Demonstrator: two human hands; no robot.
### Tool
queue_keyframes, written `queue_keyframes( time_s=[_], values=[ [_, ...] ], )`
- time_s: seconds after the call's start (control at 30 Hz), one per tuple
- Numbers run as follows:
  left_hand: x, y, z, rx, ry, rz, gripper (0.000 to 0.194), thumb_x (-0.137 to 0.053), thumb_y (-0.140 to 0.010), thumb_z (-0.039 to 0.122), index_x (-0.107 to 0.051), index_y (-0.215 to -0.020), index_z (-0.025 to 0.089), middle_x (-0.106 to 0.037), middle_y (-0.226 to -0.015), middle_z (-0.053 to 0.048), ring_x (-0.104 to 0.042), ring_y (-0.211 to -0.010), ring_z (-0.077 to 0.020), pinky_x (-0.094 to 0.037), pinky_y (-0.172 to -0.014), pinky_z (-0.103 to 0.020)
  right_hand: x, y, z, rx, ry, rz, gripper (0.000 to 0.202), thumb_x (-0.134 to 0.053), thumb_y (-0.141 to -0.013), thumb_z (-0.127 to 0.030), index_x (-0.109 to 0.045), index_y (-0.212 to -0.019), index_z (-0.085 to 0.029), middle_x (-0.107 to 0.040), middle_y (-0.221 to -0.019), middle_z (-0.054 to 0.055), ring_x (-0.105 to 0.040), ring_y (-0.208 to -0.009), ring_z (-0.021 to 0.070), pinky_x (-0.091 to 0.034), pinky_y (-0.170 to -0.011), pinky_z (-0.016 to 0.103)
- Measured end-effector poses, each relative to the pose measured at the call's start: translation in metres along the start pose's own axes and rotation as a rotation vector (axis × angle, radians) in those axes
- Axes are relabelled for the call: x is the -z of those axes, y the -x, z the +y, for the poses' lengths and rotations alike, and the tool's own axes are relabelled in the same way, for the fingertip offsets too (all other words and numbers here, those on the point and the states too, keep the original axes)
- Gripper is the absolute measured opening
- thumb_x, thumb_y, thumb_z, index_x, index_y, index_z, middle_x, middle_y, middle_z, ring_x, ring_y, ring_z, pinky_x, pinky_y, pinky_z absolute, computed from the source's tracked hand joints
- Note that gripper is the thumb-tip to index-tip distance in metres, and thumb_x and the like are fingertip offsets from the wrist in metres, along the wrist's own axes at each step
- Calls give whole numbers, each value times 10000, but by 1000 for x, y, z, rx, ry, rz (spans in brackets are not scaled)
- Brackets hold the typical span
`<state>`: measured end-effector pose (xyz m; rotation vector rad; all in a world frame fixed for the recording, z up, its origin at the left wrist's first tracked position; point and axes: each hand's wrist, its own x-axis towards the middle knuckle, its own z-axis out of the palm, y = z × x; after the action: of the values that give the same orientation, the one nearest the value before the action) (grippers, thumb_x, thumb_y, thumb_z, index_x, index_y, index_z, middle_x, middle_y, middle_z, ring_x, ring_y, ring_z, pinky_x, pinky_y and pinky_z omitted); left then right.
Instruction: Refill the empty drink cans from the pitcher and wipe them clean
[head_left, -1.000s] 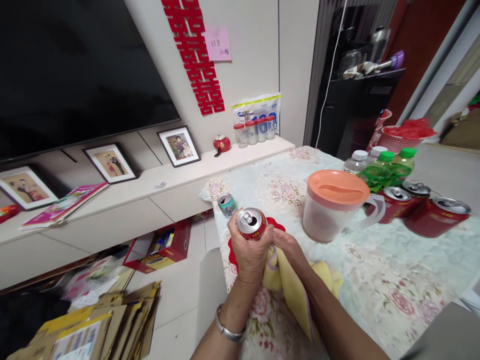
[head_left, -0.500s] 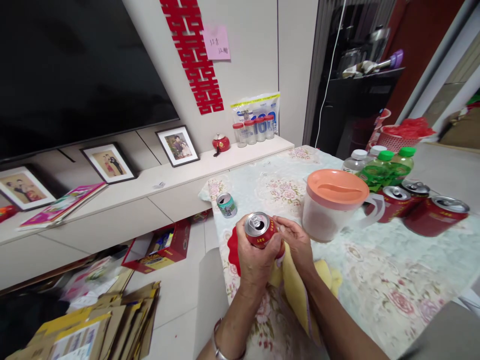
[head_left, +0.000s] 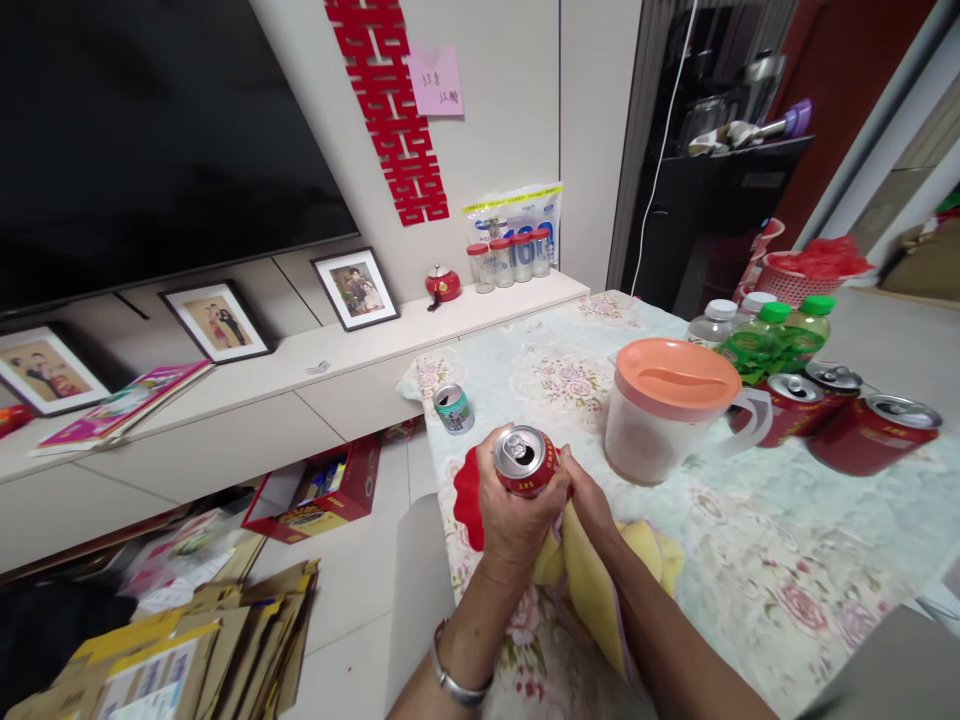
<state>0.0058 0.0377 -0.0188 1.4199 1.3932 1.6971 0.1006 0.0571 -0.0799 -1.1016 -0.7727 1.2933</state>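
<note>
A red drink can (head_left: 520, 456) with an opened silver top stands tilted slightly in my left hand (head_left: 511, 522), whose fingers and thumb wrap round it. Against the can's right side, my right hand (head_left: 591, 502) presses with its fingers closed over a yellow cloth (head_left: 589, 580). Most of the cloth hangs below and behind the right wrist. Part of a red scalloped mat (head_left: 468, 500) shows left of my left hand. Beyond the hands, a small green can (head_left: 453, 409) sits near the table's left edge.
A clear pitcher with an orange lid (head_left: 667, 410) stands to the right. Farther right are several red cans (head_left: 874, 432) and bottles with green and white caps (head_left: 772, 335). Flattened cardboard (head_left: 225, 640) and a red box (head_left: 322, 495) lie on the floor at left.
My right hand has turned and drawn in closer to the can, its fingers now largely hidden behind it. The can stays in my left hand.
</note>
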Motion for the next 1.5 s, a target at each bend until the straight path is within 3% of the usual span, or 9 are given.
queue_keyframes(
  time_s=[0.17, 0.37, 0.63, 0.83, 0.97, 1.1, 1.23, 1.4, 1.5],
  values=[
    [4, 1, -13, -126, -103, -49, 629, -840, -611, 425, -602, -1158, 225, -735, -1094, -67, -743, -1003, -269, -623, -912, -409, -1, 4, -12, 10, 34, 29, 579, -646, -782, -769, -812, -840, -217, -812, -894, 90, -745, -937, 307, -588, -903, 396],
    [8, 0, -24, -301, -138, -36, 614, -864, -591, 371, -615, -1130, 213, -723, -1086, -79, -742, -1000, -272, -632, -892, -411, -2, 2, -5, 29, 24, 69, 520, -730, -728, -665, -800, -930, -191, -805, -865, 101, -751, -904, 324, -612, -820, 440],
    [6, 2, -20, -33, -47, 44, 669, -844, -640, 427, -566, -1211, 218, -718, -1117, -75, -734, -1006, -258, -614, -911, -407, -1, 6, -1, 195, 123, 178, 443, -717, -778, -572, -779, -979, -182, -801, -1009, 121, -734, -982, 297, -576, -939, 479],
    [5, 9, -15, 28, -82, 73, 583, -828, -655, 379, -580, -1159, 224, -717, -1089, -57, -729, -982, -242, -603, -902, -383, -2, 19, -10, 420, 220, 211, 247, -737, -798, -441, -792, -909, -226, -764, -947, 64, -685, -966, 251, -508, -990, 439],
    [6, 14, -21, 16, -39, 23, 585, -836, -664, 438, -598, -1152, 218, -730, -1077, -59, -731, -975, -250, -610, -881, -386, -4, 27, -15, 478, 184, 195, 282, -706, -861, -447, -779, -1020, -226, -752, -1087, 80, -674, -1066, 243, -507, -1021, 415],
    [4, 21, -23, -66, -48, 9, 598, -835, -660, 409, -603, -1173, 208, -728, -1077, -73, -736, -961, -259, -622, -858, -403, -3, 28, -20, 436, 150, 40, 407, -592, -935, -552, -791, -1053, -217, -755, -1174, 101, -668, -1156, 266, -496, -1063, 415],
    [7, 25, -24, -176, -89, -22, 616, -844, -651, 358, -612, -1202, 210, -724, -1099, -84, -736, -990, -272, -621, -889, -425, -2, 25, -24, 297, 132, -104, 477, -512, -985, -585, -805, -1005, -209, -789, -1080, 96, -713, -1029, 262, -544, -954, 383],
    [14, 25, -22, -184, -109, -18, 660, -847, -675, 453, -608, -1239, 207, -719, -1142, -101, -727, -1051, -288, -611, -936, -452, -1, 17, -22, 163, 120, -156, 476, -559, -948, -615, -807, -967, -209, -799, -984, 74, -714, -931, 252, -557, -892, 351],
    [16, 22, -16, -183, -121, 15, 663, -834, -664, 520, -620, -1203, 199, -725, -1110, -103, -733, -1019, -294, -615, -915, -457, 2, 10, -19, 115, 143, -149, 495, -611, -890, -665, -797, -845, -209, -786, -859, 73, -701, -829, 254, -571, -826, 360]
  ],
)
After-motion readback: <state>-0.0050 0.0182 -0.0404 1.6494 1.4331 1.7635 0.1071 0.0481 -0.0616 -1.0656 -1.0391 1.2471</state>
